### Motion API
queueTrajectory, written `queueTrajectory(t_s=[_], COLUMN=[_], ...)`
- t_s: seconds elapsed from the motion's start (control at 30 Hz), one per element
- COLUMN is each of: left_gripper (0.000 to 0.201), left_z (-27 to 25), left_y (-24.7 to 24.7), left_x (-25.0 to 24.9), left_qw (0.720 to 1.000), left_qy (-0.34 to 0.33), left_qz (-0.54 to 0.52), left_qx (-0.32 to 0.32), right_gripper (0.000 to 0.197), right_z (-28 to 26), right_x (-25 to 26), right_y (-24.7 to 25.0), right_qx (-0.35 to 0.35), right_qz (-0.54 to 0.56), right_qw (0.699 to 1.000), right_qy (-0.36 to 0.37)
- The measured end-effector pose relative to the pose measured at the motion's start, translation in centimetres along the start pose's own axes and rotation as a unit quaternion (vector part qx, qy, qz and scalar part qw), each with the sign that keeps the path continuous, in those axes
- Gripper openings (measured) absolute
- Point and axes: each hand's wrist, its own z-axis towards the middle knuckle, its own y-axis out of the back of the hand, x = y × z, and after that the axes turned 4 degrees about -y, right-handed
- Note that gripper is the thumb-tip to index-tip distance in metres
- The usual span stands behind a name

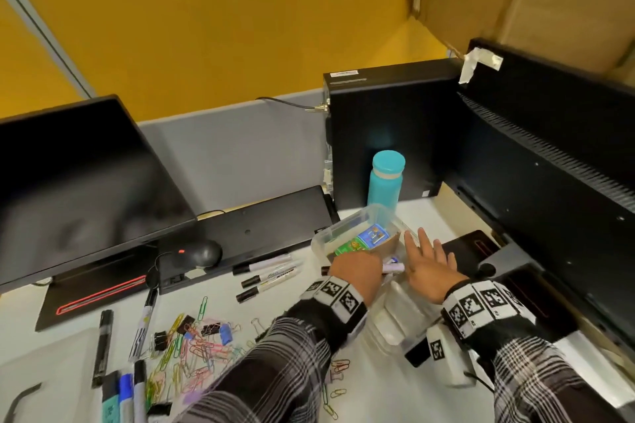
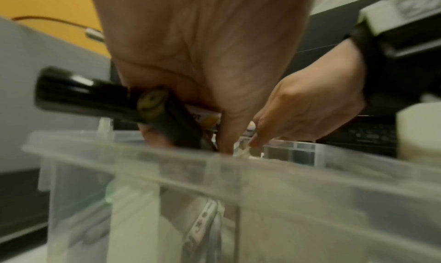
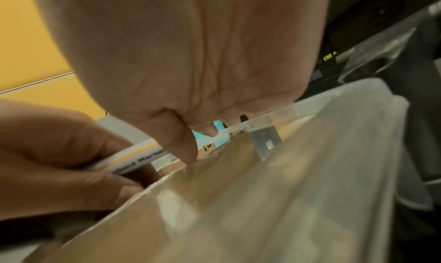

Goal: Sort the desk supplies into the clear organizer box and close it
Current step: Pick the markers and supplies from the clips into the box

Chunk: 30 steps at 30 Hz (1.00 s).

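The clear organizer box [image 1: 323,237] stands mid-desk, holding green and blue packets [image 1: 364,240] and a brown cardboard divider [image 1: 390,245]. My left hand [image 1: 357,266] hovers over the box's near rim [image 2: 167,174] and grips a bundle of markers [image 2: 83,95]; a purple-tipped end [image 1: 393,267] sticks out to the right. My right hand [image 1: 427,259] is flat with straight fingers, its fingertips [image 3: 188,153] touching the divider [image 3: 214,172] by the right rim. A clear lid [image 1: 398,312] lies in front of the box. Three white markers [image 1: 268,273], more markers [image 1: 123,388] and a pile of coloured paper clips [image 1: 196,350] with binder clips [image 1: 213,330] lie on the desk to the left.
A teal bottle [image 1: 385,182] stands just behind the box, against a black computer tower [image 1: 388,127]. A keyboard [image 1: 261,227] and mouse [image 1: 202,252] lie left of the box, below a monitor [image 1: 75,182]. Another monitor's back [image 1: 549,182] walls off the right.
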Motion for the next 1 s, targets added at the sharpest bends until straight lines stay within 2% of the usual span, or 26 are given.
queueTrajectory(t_s=[0.07,0.13,0.23,0.3,0.37,0.53,0.6,0.7,0.8,0.87,0.93,1.0], left_gripper=[0.03,0.034,0.033,0.033,0.031,0.035,0.036,0.031,0.025,0.026,0.028,0.026], left_z=[0.8,0.6,-0.2,-0.5,-1.0,-3.0,-3.2,-2.9,-2.8,-3.1,-4.1,-5.6], left_y=[-0.2,0.0,0.3,0.3,0.3,-0.2,-0.3,-0.1,-0.2,-0.2,-0.4,-1.0], left_x=[0.3,0.6,1.2,1.6,2.1,2.5,2.5,2.1,2.0,2.5,3.7,5.8], left_qw=[0.999,0.994,0.981,0.977,0.984,0.995,0.994,0.993,0.994,0.996,0.981,0.963], left_qy=[0.008,-0.006,-0.034,-0.029,-0.02,-0.022,-0.008,-0.004,-0.031,-0.058,-0.075,-0.054], left_qz=[-0.047,-0.106,-0.176,-0.183,-0.147,0.04,0.071,0.115,0.107,0.016,-0.099,-0.149], left_qx=[0.02,0.008,-0.068,-0.102,-0.097,-0.094,-0.084,-0.036,-0.021,-0.066,-0.148,-0.217], right_gripper=[0.071,0.071,0.073,0.076,0.077,0.078,0.079,0.079,0.078,0.079,0.078,0.075], right_z=[-0.2,-0.2,-0.2,-0.2,-0.4,-0.5,-0.5,-0.6,-0.7,-0.7,-0.9,-1.4], right_x=[-0.2,-0.5,-0.5,-0.3,0.0,0.3,0.3,0.3,0.3,0.5,1.1,2.7], right_y=[0.2,0.5,0.5,0.3,0.3,0.2,0.1,-0.1,-0.1,0.0,-0.1,-0.3], right_qx=[0.003,0.005,0.003,0.002,0.0,-0.002,-0.002,-0.003,-0.004,-0.003,-0.019,-0.062], right_qz=[0.02,0.042,0.05,0.04,0.033,0.023,0.02,0.017,0.019,0.017,0.004,-0.001], right_qw=[1.0,0.999,0.999,0.999,0.999,1.0,1.0,1.0,1.0,1.0,1.0,0.998], right_qy=[0.01,0.017,0.015,0.01,0.003,0.001,0.001,0.0,0.0,-0.007,-0.005,0.027])
